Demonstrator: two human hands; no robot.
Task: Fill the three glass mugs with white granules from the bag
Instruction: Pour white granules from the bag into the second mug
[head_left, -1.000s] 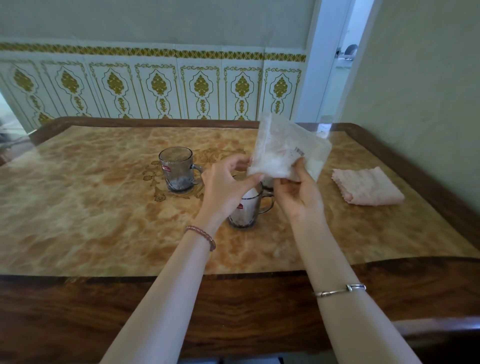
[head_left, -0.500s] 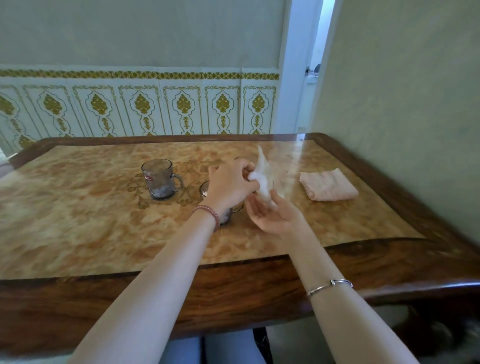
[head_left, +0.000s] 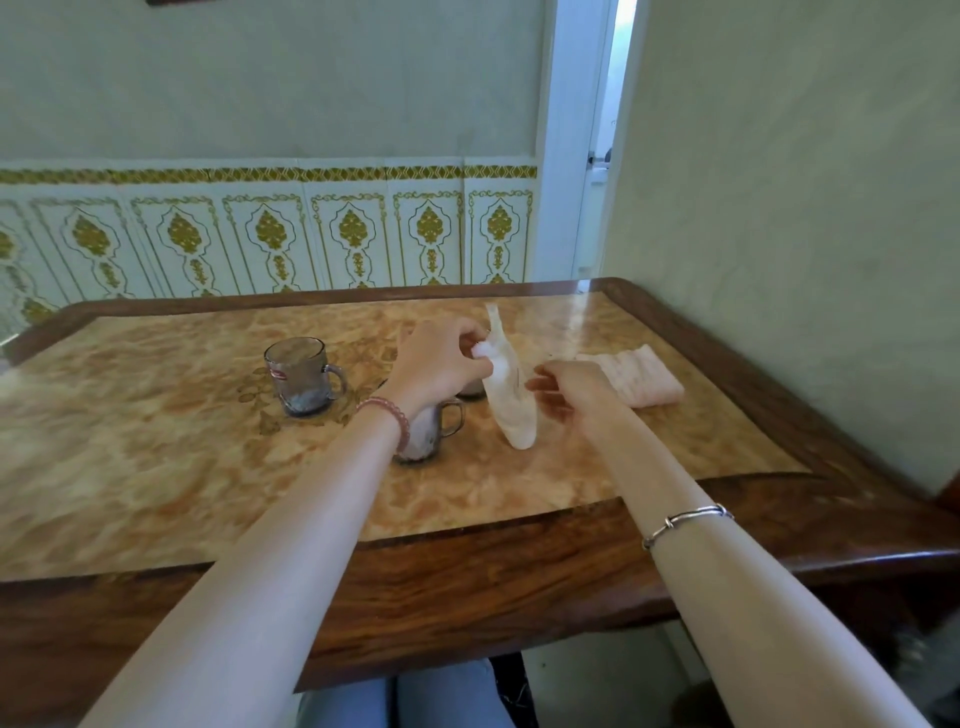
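Pinching the upper part of a clear plastic bag (head_left: 511, 395), the left hand (head_left: 439, 364) has its fingers (head_left: 478, 338) closed around the film where a small wad of white shows between them. The bag hangs edge-on to the camera, its top pointing up past the hand and its rounded lower end close to or resting on the desk (head_left: 156, 467); which of the two cannot be told. White granules sit in its lower part.

The right hand (head_left: 571, 392) is just to the right of the bag, palm turned toward it, with its fingers (head_left: 540, 384) loosely spread and curled. Whether they touch the film is unclear because that hand is blurred.

Three glass mugs stand on the marble-patterned top. The left mug (head_left: 304, 376) is well apart from the hands, its handle to the right, a red label on its wall and a shallow layer of pale granules at the bottom. The near mug (head_left: 431, 431) is partly hidden under the left wrist, and pale contents show through its glass. The far mug (head_left: 472, 389) is mostly covered by the left hand and the bag, so only a sliver of it is visible and its contents cannot be judged.

A folded pink cloth (head_left: 641, 376) lies beyond the right hand. A beaded bracelet (head_left: 387, 418) circles the left wrist and a silver bangle (head_left: 685, 522) the right forearm.
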